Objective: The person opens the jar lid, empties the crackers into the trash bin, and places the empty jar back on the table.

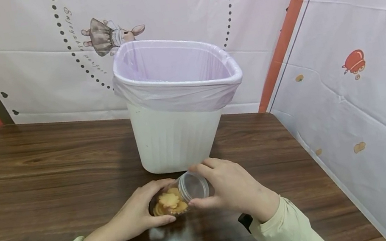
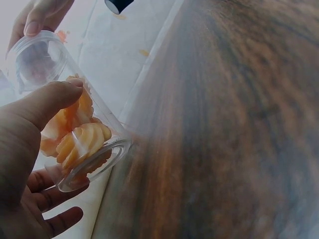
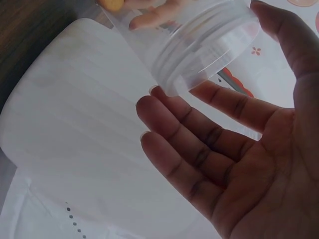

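Observation:
A clear plastic jar (image 1: 194, 186) lies tilted on its side between both hands, with yellow flower-shaped cookies (image 1: 169, 200) at its left end. My left hand (image 1: 141, 210) grips the jar's body, thumb on the near side. In the left wrist view, ridged cookies (image 2: 82, 144) show through the wall near the base. My right hand (image 1: 233, 186) holds the jar's clear ringed end (image 3: 207, 47) between thumb and fingers. Whether that end is a lid or the bare mouth, I cannot tell. The lower fingers of the right hand (image 3: 219, 154) extend past the rim.
Just behind the hands stands a white trash bin (image 1: 176, 136), lined with a thin lilac bag (image 1: 185, 96) folded over its rim. A dark wood table (image 1: 51, 175) lies under everything. Printed cloth (image 1: 172, 3) hangs at the back and right.

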Available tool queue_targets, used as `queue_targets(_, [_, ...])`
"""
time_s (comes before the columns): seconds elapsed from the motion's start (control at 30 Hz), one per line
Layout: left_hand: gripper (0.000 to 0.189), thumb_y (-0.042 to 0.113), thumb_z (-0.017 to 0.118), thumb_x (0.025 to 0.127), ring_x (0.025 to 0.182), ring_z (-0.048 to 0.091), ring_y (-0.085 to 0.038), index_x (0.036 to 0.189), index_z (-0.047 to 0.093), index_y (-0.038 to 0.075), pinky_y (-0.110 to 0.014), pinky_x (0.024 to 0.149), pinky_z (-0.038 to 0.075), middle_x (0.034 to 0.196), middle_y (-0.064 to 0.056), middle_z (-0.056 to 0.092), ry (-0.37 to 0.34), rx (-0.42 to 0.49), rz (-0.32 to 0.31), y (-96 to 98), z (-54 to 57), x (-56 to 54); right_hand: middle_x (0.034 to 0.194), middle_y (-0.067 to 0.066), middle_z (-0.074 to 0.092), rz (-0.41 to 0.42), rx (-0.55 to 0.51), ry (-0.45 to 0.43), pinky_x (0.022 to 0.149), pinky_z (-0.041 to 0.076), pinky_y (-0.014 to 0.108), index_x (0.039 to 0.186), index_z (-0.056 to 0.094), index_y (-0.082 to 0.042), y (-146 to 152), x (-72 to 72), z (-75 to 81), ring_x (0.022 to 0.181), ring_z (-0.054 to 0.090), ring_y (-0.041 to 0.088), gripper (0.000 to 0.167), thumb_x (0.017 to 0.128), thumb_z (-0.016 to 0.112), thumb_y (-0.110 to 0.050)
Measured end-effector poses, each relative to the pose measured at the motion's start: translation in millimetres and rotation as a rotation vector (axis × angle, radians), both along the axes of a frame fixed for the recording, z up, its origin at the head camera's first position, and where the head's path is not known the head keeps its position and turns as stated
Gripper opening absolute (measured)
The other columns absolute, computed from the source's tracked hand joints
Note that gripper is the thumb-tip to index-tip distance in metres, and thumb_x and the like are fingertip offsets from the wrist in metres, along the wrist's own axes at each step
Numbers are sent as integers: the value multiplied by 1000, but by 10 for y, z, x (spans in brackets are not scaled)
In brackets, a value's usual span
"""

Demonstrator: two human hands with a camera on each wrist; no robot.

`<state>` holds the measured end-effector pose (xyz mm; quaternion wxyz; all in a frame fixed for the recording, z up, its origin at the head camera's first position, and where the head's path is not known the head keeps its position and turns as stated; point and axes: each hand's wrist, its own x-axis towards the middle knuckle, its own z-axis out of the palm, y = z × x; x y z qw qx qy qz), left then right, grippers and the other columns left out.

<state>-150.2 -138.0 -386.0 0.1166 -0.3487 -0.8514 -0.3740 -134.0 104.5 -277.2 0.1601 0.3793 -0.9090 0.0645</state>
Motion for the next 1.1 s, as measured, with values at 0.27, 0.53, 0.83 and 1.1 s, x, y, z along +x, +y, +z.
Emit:
queue_targets(0.27, [74,34,86,69,100,57,-2,133,52,20,-30,84,50,120,9,62,18,12,-12,7,0,-1,97,-3,64,18,16,-4,71,53,30,122,61,-16,22,-12,4,82,63,13,63,72,76,-52])
queue_targets(0.53, [73,34,85,70,101,57,-3,133,52,20,-30,84,50,121,8,62,13,15,-11,5,-5,4,98,-4,63,39,22,-9,72,52,30,122,61,-16,33,-12,13,81,62,13,62,73,76,-51])
queue_targets(0.83, [71,33,84,71,101,58,-5,133,52,20,-30,84,50,121,7,62,34,14,-8,-3,-14,5,101,-4,63,50,24,-13,75,52,31,123,60,-17,41,-18,16,84,62,14,61,74,75,-49])
queue_targets(1.1, [73,33,85,70,102,57,-4,133,52,19,-30,85,50,122,7,62,13,12,-13,1,-4,2,103,-3,63,60,21,-18,76,52,31,124,60,-17,49,-21,20,85,62,14,60,75,75,-48])
